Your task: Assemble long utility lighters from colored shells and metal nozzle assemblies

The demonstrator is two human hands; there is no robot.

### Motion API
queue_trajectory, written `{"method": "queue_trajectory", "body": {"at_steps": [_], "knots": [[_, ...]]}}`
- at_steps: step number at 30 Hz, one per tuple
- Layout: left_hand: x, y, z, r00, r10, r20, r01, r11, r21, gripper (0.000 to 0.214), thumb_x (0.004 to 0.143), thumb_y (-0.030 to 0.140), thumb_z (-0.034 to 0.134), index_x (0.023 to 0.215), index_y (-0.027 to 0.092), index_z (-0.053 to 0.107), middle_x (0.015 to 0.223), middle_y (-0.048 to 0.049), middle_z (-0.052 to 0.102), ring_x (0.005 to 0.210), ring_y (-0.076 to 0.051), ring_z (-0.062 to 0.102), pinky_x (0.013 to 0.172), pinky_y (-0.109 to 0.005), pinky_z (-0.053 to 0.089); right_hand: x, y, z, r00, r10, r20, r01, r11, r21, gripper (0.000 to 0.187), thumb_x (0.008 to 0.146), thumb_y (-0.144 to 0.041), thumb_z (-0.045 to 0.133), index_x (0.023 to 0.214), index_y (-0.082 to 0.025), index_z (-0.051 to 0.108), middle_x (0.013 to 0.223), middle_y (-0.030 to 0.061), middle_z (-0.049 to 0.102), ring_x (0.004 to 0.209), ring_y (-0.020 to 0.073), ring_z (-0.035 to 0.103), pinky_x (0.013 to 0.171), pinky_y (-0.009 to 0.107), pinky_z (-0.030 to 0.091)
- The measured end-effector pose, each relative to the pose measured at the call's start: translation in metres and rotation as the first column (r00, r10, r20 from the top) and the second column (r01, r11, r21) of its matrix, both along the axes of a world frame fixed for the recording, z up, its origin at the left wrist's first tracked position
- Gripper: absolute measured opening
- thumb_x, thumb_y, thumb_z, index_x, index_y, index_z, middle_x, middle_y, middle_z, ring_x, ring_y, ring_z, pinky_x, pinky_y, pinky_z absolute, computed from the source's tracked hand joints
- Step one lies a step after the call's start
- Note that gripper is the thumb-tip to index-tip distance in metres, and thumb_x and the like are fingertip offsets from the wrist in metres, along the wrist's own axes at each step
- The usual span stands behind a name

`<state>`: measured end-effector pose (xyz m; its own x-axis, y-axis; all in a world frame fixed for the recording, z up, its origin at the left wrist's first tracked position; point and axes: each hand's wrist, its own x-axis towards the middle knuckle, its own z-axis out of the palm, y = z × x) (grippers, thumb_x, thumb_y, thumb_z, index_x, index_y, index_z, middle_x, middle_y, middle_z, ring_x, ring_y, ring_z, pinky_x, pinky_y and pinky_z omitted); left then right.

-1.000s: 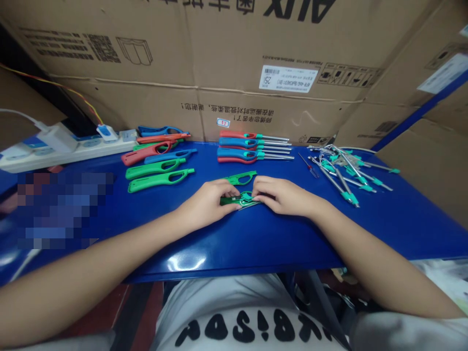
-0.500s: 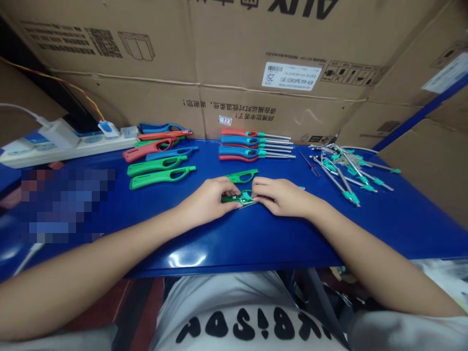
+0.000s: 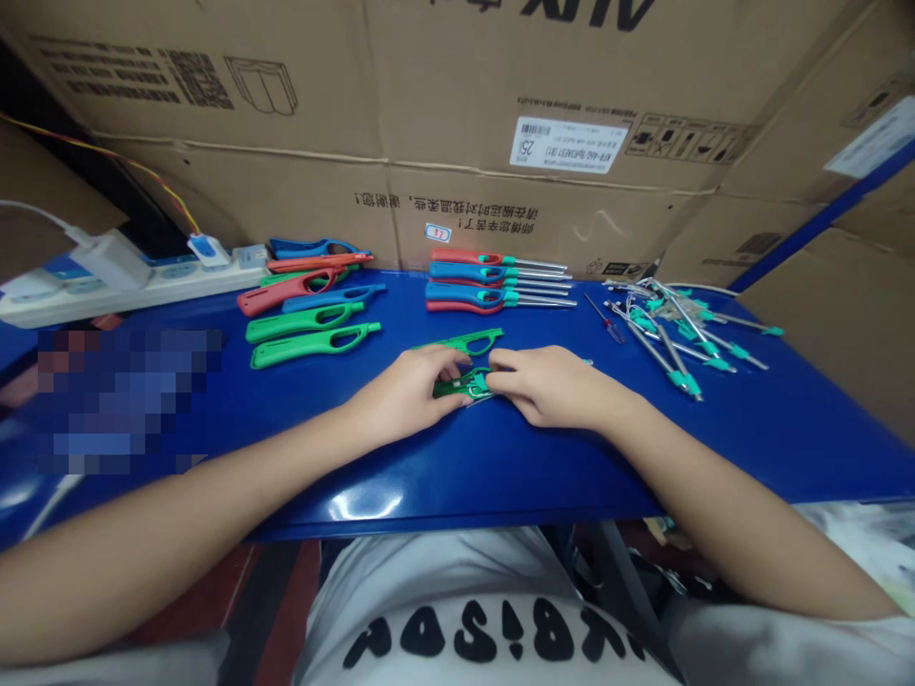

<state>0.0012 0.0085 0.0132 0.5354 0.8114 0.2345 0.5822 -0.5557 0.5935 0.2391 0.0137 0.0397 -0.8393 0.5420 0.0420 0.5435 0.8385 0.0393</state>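
My left hand [image 3: 411, 386] grips the handle end of an open green lighter casing [image 3: 446, 389] on the blue table, fingers behind it and thumb in front. In the casing sit a teal trigger piece [image 3: 477, 383] and thin pale wires. My right hand [image 3: 554, 386] is closed in a pinch at the teal piece; its fingertips partly hide it. The metal tube is mostly covered by that hand. Just behind my hands lies another green casing half [image 3: 480, 341].
Red, blue and green casings [image 3: 315, 345] lie at left by a white power strip [image 3: 168, 288]. Finished-looking lighters [image 3: 472, 298] are stacked at the back. A small screwdriver [image 3: 613, 330] and a pile of metal tubes with teal parts [image 3: 668, 348] lie right. A cardboard box [image 3: 286, 191] stands behind.
My right hand has turned slightly, and its fingertips have shifted a little left over the teal piece. My left hand keeps its hold on the casing.
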Motion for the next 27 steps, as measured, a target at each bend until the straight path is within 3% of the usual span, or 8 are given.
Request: {"method": "queue_trajectory", "body": {"at_steps": [6, 10, 13, 19, 27], "knots": [[0.002, -0.005, 0.000, 0.998, -0.049, -0.048, 0.052, 0.997, 0.056, 0.032, 0.087, 0.023, 0.072, 0.118, 0.015, 0.070, 0.104, -0.0098, 0.071, 0.098, -0.025, 0.069, 0.090, -0.040, 0.057, 0.006, 0.005, -0.003, 0.992, -0.045, -0.118, 0.029, 0.991, -0.134, 0.018, 0.103, -0.032, 0.051, 0.100, -0.021, 0.065, 0.109, 0.0063, 0.060, 0.074, 0.0156, 0.055, 0.060, 0.028, 0.034], [0.006, -0.011, 0.001, 0.998, -0.066, 0.001, 0.066, 0.996, 0.066, 0.030, 0.086, 0.017, 0.067, 0.116, 0.015, 0.069, 0.105, -0.0084, 0.071, 0.096, -0.023, 0.068, 0.088, -0.035, 0.057, 0.008, 0.009, -0.007, 0.957, -0.122, -0.264, 0.052, 0.965, -0.257, 0.025, 0.098, -0.035, 0.060, 0.118, -0.021, 0.055, 0.122, 0.0098, 0.060, 0.086, 0.0193, 0.061, 0.068, 0.029, 0.044], [0.009, -0.015, 0.000, 0.994, -0.104, 0.035, 0.101, 0.993, 0.063, 0.023, 0.088, 0.018, 0.065, 0.110, 0.015, 0.070, 0.107, -0.0084, 0.072, 0.099, -0.022, 0.069, 0.088, -0.033, 0.055, 0.006, 0.009, -0.008, 0.947, -0.145, -0.286, 0.052, 0.950, -0.308, 0.030, 0.095, -0.031, 0.064, 0.121, -0.021, 0.052, 0.120, 0.0091, 0.065, 0.092, 0.0215, 0.065, 0.073, 0.030, 0.045], [0.014, -0.015, -0.003, 0.995, -0.058, 0.078, 0.048, 0.991, 0.121, 0.018, 0.094, 0.031, 0.067, 0.099, 0.016, 0.074, 0.093, -0.0055, 0.077, 0.085, -0.020, 0.071, 0.077, -0.029, 0.052, 0.002, 0.008, -0.009, 0.964, -0.109, -0.243, 0.031, 0.952, -0.303, 0.016, 0.096, -0.025, 0.063, 0.111, -0.021, 0.060, 0.113, 0.0070, 0.071, 0.097, 0.0230, 0.066, 0.076, 0.030, 0.044], [0.012, -0.010, -0.004, 0.993, -0.103, 0.057, 0.089, 0.972, 0.217, 0.011, 0.094, 0.021, 0.067, 0.096, 0.015, 0.076, 0.089, -0.0040, 0.078, 0.080, -0.017, 0.072, 0.072, -0.026, 0.050, -0.001, 0.008, -0.007, 0.969, -0.097, -0.229, 0.035, 0.965, -0.261, 0.016, 0.099, -0.030, 0.060, 0.110, -0.018, 0.064, 0.111, 0.0079, 0.071, 0.095, 0.0224, 0.067, 0.073, 0.029, 0.044]]}}
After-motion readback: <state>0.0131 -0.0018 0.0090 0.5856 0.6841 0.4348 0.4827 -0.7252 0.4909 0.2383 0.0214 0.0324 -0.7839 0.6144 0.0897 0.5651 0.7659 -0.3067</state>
